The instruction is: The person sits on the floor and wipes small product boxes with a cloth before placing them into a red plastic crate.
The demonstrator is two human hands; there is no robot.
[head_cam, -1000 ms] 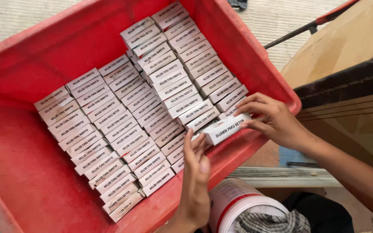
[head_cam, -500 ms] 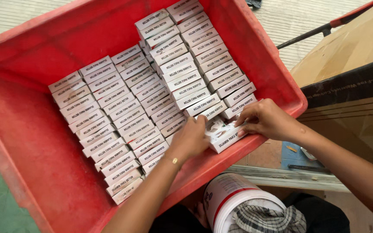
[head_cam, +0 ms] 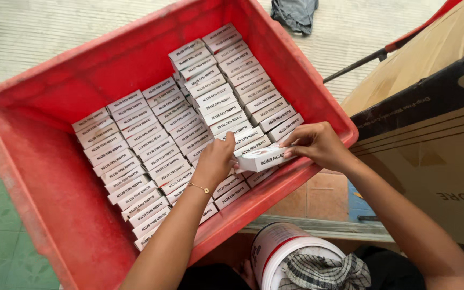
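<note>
Small white box [head_cam: 264, 160] gripped by right hand [head_cam: 318, 145], steadied by left hand [head_cam: 217, 161]; best kept level, aligned with near-right rows in red crate [head_cam: 38, 161].

Crate [head_cam: 38, 161]: red moulded plastic, scuffed and matt. Boxes [head_cam: 151, 139]: white printed card, smooth, slightly glossy. Carton [head_cam: 436, 156]: brown corrugated cardboard, matt; bucket [head_cam: 280, 247]: glossy plastic under a checked woven cloth [head_cam: 323, 271]; floor [head_cam: 38, 32]: rough ribbed concrete.
</note>
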